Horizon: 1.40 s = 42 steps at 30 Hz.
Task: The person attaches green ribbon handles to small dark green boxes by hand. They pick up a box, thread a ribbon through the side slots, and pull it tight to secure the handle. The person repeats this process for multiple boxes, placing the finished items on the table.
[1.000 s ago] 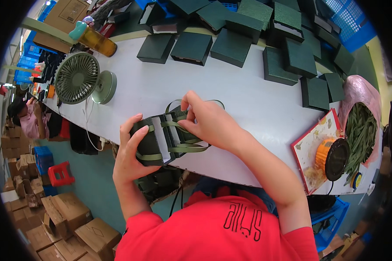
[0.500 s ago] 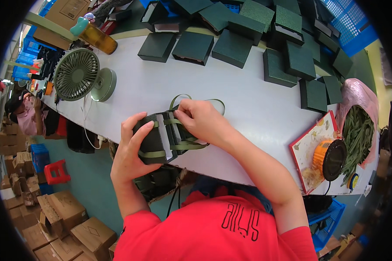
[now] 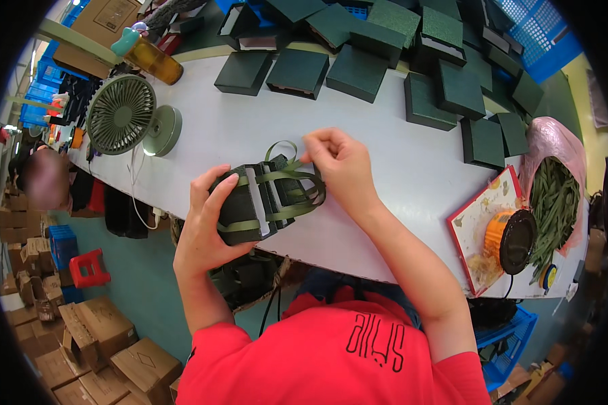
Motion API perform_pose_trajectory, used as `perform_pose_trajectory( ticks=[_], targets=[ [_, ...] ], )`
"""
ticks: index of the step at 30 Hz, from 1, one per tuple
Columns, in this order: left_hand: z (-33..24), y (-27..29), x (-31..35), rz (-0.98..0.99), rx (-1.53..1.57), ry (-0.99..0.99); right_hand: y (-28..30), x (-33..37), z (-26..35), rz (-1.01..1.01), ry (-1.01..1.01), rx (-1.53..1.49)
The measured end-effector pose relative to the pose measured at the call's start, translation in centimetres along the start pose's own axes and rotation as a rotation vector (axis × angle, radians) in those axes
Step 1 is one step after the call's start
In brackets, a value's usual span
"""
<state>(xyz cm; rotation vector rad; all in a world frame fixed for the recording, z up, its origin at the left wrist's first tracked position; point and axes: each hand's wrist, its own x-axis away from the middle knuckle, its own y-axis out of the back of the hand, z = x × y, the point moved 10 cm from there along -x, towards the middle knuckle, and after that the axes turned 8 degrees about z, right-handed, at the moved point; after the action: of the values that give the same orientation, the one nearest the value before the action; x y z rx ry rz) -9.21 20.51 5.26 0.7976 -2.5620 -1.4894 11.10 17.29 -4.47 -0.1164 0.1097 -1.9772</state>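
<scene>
My left hand (image 3: pixel 201 229) grips a dark green box (image 3: pixel 238 204) from its left side, thumb below and fingers above, over the table's near edge. Pale inner edges show where the box stands partly open. Olive-green ribbon (image 3: pixel 277 175) runs in bands across it and loops out past its right side. Just right of those loops, my right hand (image 3: pixel 346 170) is closed in a pinch on the ribbon, the fingertips slightly away from the box. The exact spot of the pinch is partly hidden by the fingers.
Several dark green boxes (image 3: pixel 358 73) lie across the far side of the white table (image 3: pixel 209 135). A green fan (image 3: pixel 121 115) stands left. At right are an orange pot (image 3: pixel 498 236) on a stained, red-edged board (image 3: pixel 467 233) and a pink bag (image 3: pixel 542 138) of green ribbons (image 3: pixel 554 209).
My right hand has moved from the box's top edge away to the right and slightly up, drawing ribbon with it. The left hand still holds the box, turned slightly.
</scene>
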Motion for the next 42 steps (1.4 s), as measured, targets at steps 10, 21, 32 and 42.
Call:
perform_pose_trajectory(
  ticks=[10,21,32,42],
  targets=[
    [0.1,-0.1,0.1,0.013,-0.002,0.021,-0.4,1.5,3.3,0.006,0.037,0.247],
    [0.0,-0.1,0.0,0.018,0.012,0.041,-3.8,4.0,0.8,0.357,-0.156,0.325],
    [-0.2,-0.2,-0.1,0.063,-0.018,0.070,-3.7,4.6,2.0,0.325,0.022,0.193],
    [-1.2,1.6,-1.1,-0.101,-0.048,0.043,3.1,5.3,-0.6,0.015,-0.100,0.020]
  ],
)
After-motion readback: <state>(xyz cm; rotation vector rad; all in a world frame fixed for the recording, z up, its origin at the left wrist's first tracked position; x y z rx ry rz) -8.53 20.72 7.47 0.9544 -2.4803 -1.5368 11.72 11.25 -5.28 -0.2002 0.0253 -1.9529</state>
